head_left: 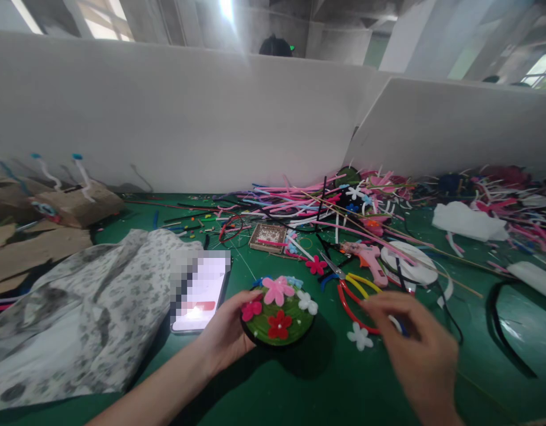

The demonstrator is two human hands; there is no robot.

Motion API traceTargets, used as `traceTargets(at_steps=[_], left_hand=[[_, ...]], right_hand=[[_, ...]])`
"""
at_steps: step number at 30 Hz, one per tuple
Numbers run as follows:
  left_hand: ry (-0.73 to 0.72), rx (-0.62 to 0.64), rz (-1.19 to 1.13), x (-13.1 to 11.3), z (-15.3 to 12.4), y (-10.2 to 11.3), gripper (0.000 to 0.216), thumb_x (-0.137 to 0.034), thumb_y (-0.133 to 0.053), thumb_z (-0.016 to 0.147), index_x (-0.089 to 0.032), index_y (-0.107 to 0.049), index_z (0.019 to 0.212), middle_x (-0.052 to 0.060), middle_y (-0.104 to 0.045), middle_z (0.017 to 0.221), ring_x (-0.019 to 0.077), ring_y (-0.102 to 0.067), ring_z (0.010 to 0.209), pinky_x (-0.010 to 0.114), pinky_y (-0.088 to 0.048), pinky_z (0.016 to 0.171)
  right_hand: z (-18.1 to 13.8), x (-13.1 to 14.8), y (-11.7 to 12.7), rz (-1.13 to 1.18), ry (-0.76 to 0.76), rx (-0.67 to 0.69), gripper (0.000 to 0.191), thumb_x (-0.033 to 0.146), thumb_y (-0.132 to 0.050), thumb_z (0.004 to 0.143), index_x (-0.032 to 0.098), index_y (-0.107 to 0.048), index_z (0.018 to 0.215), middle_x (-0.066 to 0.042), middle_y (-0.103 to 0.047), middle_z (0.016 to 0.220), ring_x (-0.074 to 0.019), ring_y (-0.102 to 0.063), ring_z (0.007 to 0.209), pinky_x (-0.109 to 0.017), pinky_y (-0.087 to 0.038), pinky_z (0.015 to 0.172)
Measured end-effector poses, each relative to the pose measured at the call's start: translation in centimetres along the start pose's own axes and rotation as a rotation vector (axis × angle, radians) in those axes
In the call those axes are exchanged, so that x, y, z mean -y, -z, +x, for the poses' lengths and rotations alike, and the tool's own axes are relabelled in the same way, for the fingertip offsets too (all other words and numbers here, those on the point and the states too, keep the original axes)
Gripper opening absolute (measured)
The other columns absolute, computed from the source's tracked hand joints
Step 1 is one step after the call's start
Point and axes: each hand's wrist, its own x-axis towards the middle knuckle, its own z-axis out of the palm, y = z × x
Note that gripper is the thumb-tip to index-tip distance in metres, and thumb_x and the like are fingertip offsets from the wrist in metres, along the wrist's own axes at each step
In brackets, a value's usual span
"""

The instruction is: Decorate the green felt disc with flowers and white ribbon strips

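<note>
My left hand [231, 328] is closed on the edge of a green dome [294, 322] with a dark rim. Fuzzy flowers in pink, red, white and blue sit on it, among them a pink flower [278, 290] and a red flower [280, 325]. To the right, my right hand [417, 346] has thumb and forefinger pinched together over the handles of a pair of scissors [352, 296], one red and one yellow. Whatever the pinch holds, if anything, cannot be made out. A loose white flower [360, 336] lies on the table beside this hand, and a crimson flower [316, 265] lies by the blades.
A phone [206, 290] lies left of the dome, beside patterned cloth [99, 307]. Behind are a pink glue gun [368, 257], a brown patterned box [268, 236] and heaped pipe cleaners [294, 201]. Cardboard [84, 204] stands far left; a white partition [188, 118] closes the back.
</note>
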Motion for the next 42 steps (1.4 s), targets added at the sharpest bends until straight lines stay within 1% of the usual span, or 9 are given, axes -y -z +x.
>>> traceTargets(at_steps=[3,5,6,9,12,18,29,36,42], left_hand=[[-0.048,-0.086,0.028,0.0,0.0,0.0,0.023,-0.017,-0.060,0.081,-0.009,-0.066,0.102,0.012,-0.075,0.092,0.0251,-0.071,0.088,0.034,-0.055,0.079],[-0.082,-0.094,0.049,0.2,0.0,0.0,0.025,-0.013,-0.064,0.079,-0.011,-0.066,0.104,0.011,-0.075,0.093,0.0234,-0.071,0.088,0.031,-0.055,0.078],[-0.101,-0.075,0.054,0.3,0.0,0.1,0.029,-0.012,-0.066,0.078,-0.012,-0.065,0.106,0.011,-0.075,0.094,0.0231,-0.070,0.090,0.030,-0.054,0.079],[-0.157,0.035,0.058,0.6,0.2,0.3,0.043,-0.013,-0.069,0.076,-0.016,-0.060,0.119,0.011,-0.072,0.105,0.0250,-0.066,0.101,0.033,-0.051,0.087],[-0.215,0.111,0.062,0.7,0.4,0.4,0.054,-0.014,-0.070,0.076,-0.021,-0.054,0.128,0.010,-0.068,0.116,0.0265,-0.061,0.111,0.039,-0.046,0.097],[-0.233,0.093,0.091,0.6,0.4,0.6,0.062,-0.013,-0.073,0.074,-0.021,-0.051,0.131,0.010,-0.070,0.113,0.0257,-0.061,0.111,0.040,-0.041,0.102],[-0.239,-0.003,0.075,0.9,0.3,0.7,0.068,-0.014,-0.079,0.066,-0.024,-0.054,0.128,0.005,-0.073,0.105,0.0213,-0.066,0.099,0.031,-0.047,0.090],[-0.305,-0.022,0.049,0.4,0.9,-0.1,0.057,-0.010,-0.069,0.076,-0.022,-0.052,0.129,0.007,-0.072,0.106,0.0207,-0.067,0.100,0.030,-0.051,0.087],[-0.346,-0.069,0.032,0.3,1.2,-1.1,0.055,-0.006,-0.063,0.081,-0.021,-0.050,0.132,0.009,-0.072,0.106,0.0217,-0.067,0.100,0.031,-0.053,0.087]], right_hand=[[3.9,-5.2,0.7,-0.352,-0.070,-0.019,0.024,0.044,-0.062,0.080,0.021,-0.063,0.072,-0.006,-0.069,0.093,-0.0196,-0.063,0.075,-0.033,-0.047,0.070],[5.8,-8.1,0.2,-0.556,-0.068,0.133,0.026,0.041,-0.057,0.083,0.021,-0.059,0.067,-0.007,-0.068,0.099,-0.0211,-0.062,0.081,-0.034,-0.044,0.073],[6.4,-9.3,-0.3,-0.580,-0.057,0.195,0.026,0.039,-0.058,0.082,0.021,-0.057,0.064,-0.007,-0.068,0.094,-0.0215,-0.061,0.082,-0.033,-0.043,0.072],[6.8,-11.1,-2.4,-0.624,-0.035,0.305,0.024,0.033,-0.058,0.083,0.022,-0.050,0.063,-0.003,-0.062,0.072,-0.0186,-0.057,0.067,-0.029,-0.038,0.060],[6.2,-11.4,-4.1,-0.677,-0.016,0.339,0.020,0.028,-0.055,0.084,0.022,-0.045,0.068,-0.003,-0.057,0.071,-0.0189,-0.052,0.064,-0.029,-0.033,0.056],[5.5,-11.1,-4.7,-0.748,0.022,0.347,0.019,0.030,-0.051,0.089,0.021,-0.043,0.074,-0.007,-0.055,0.076,-0.0217,-0.052,0.071,-0.031,-0.034,0.061],[5.3,-11.9,-5.7,-0.770,0.025,0.333,0.019,0.026,-0.047,0.086,0.022,-0.041,0.068,-0.003,-0.052,0.065,-0.0178,-0.050,0.058,-0.028,-0.028,0.053],[5.3,-12.0,-5.4,-0.730,0.051,0.323,0.016,0.023,-0.043,0.084,0.022,-0.041,0.069,-0.001,-0.050,0.061,-0.0174,-0.050,0.057,-0.028,-0.026,0.052],[5.3,-12.0,-4.5,-0.677,0.054,0.275,0.019,0.023,-0.043,0.083,0.024,-0.032,0.067,0.000,-0.047,0.061,-0.0175,-0.049,0.057,-0.028,-0.027,0.052]])
